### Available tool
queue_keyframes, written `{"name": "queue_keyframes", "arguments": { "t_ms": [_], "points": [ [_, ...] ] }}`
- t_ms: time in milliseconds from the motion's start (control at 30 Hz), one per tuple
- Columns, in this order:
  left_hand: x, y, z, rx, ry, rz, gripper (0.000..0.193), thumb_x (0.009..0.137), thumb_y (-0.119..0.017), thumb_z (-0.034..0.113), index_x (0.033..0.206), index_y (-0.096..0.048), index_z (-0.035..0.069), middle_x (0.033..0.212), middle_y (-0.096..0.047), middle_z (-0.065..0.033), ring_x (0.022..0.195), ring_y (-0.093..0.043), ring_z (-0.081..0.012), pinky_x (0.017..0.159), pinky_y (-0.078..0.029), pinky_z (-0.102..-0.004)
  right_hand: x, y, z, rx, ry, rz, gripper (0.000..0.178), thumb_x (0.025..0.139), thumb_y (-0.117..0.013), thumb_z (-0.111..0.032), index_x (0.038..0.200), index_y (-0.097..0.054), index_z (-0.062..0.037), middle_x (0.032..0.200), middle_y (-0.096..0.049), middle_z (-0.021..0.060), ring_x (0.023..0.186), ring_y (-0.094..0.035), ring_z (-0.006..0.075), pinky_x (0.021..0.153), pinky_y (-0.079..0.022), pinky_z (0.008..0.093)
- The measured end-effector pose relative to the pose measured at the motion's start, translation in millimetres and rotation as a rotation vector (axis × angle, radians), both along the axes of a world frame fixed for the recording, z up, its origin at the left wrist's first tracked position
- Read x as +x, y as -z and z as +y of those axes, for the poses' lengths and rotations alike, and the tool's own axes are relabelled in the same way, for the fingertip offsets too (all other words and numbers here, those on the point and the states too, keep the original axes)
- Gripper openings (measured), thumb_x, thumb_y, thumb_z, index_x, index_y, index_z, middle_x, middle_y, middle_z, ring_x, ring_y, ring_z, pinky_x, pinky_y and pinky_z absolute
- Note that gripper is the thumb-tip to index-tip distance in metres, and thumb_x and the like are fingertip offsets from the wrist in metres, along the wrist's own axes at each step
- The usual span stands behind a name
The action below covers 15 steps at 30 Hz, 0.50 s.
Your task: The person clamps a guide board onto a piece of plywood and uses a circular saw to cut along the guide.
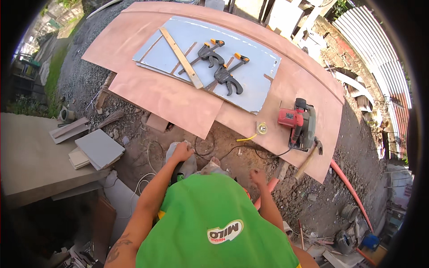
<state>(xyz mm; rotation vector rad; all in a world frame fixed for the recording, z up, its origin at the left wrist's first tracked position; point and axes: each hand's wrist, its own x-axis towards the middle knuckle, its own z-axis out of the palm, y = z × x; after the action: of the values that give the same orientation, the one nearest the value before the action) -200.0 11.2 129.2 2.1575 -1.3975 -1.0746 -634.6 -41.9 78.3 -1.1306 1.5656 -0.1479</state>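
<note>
My left hand [182,152] rests at my left knee, on the grey trouser leg [190,166], with its fingers curled in and nothing seen in them. Off to the right, my right hand [257,177] hangs low in a loose fist, holding nothing that shows. Ahead of both hands lie pinkish plywood sheets [165,103] with a pale blue board [254,67] on top. Two bar clamps [210,54] and a wooden strip [181,58] lie on that board. Nearer the right hand are a tape measure [261,128], a red circular saw [295,119] and a hammer [308,161].
A black cord [268,157] runs from the saw over the dirt. At left, cut board pieces [99,147] sit on a concrete slab [33,165]. An orange pipe [353,190] crosses the gravel at right, near scattered scrap. Corrugated metal [371,44] stands beyond.
</note>
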Motion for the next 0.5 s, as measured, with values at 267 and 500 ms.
{"name": "queue_keyframes", "arguments": {
  "t_ms": [267,500],
  "points": [
    [2.6,47.2,-28.6,0.295,-0.472,0.472,0.04,0.086,-0.071,0.032,0.102,-0.064,-0.004,0.083,-0.065,-0.0124,0.07,-0.065,-0.0247,0.064,-0.055,-0.036,96.5,-35.1,-47.3,-0.099,-0.104,-0.209,0.026,0.091,-0.058,-0.026,0.094,-0.066,-0.0008,0.081,-0.066,0.0069,0.066,-0.066,0.0147,0.058,-0.051,0.0273],
    [-1.3,41.8,-67.0,0.211,-0.962,0.943,0.059,0.092,-0.063,0.038,0.129,-0.044,-0.003,0.121,-0.055,-0.0211,0.099,-0.062,-0.0333,0.076,-0.055,-0.0477,117.7,-67.8,-64.4,0.086,0.038,-0.171,0.028,0.094,-0.057,-0.03,0.102,-0.063,-0.0033,0.086,-0.066,0.007,0.069,-0.065,0.0148,0.056,-0.048,0.0269]
  ]
}}
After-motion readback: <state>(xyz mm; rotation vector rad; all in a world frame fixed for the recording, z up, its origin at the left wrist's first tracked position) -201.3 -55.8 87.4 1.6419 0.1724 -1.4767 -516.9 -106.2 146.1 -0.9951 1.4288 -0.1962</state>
